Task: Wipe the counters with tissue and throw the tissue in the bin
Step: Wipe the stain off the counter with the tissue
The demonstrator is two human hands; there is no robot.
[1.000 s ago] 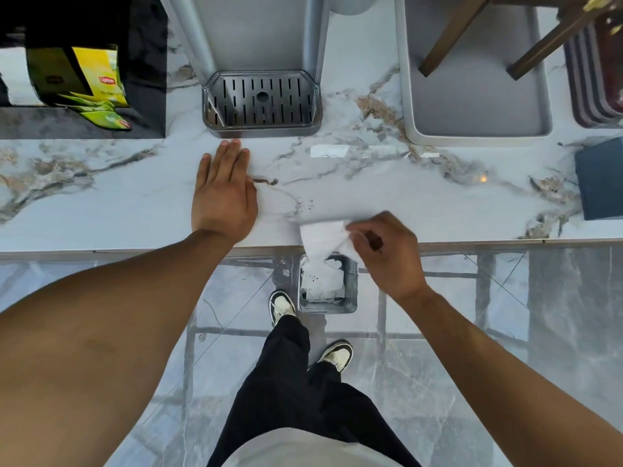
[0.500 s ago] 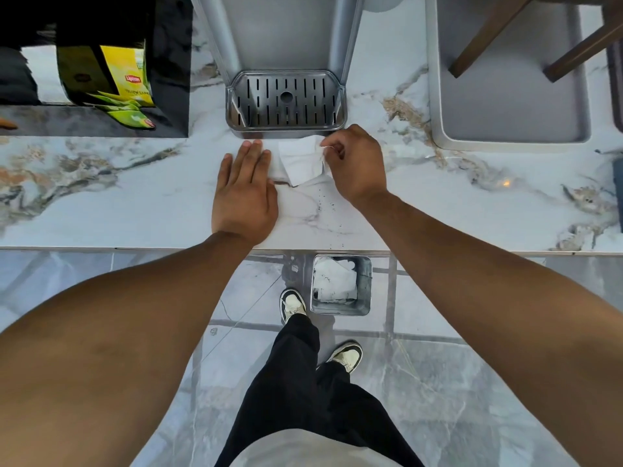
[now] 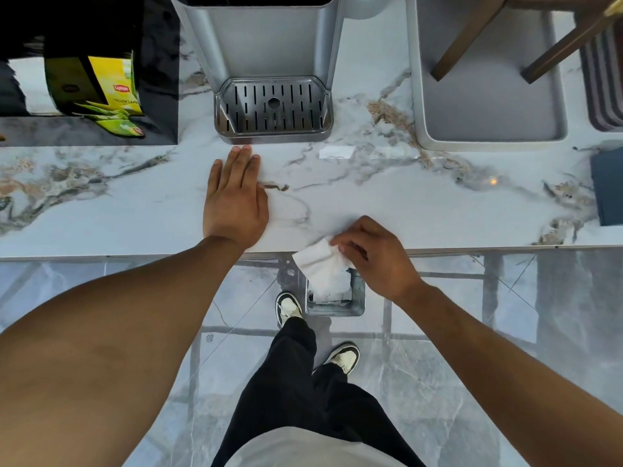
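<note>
My right hand (image 3: 374, 256) grips a white tissue (image 3: 320, 262) at the front edge of the white marble counter (image 3: 421, 210). The tissue hangs over the edge, above a small grey bin (image 3: 357, 298) on the floor that holds crumpled white tissue. My left hand (image 3: 234, 200) lies flat on the counter, palm down, fingers together and pointing away from me. It holds nothing. Both forearms reach in from the bottom corners.
A grey drinks machine with a slotted drip tray (image 3: 273, 111) stands behind my left hand. A black box with yellow tea bags (image 3: 111, 92) sits at left, a grey tray (image 3: 488, 106) at right, a dark blue item (image 3: 608, 190) at far right. My shoes stand by the bin.
My right hand has drawn the tissue from beside the drip tray back to the counter's front edge, over the bin. My left hand has stayed flat in place.
</note>
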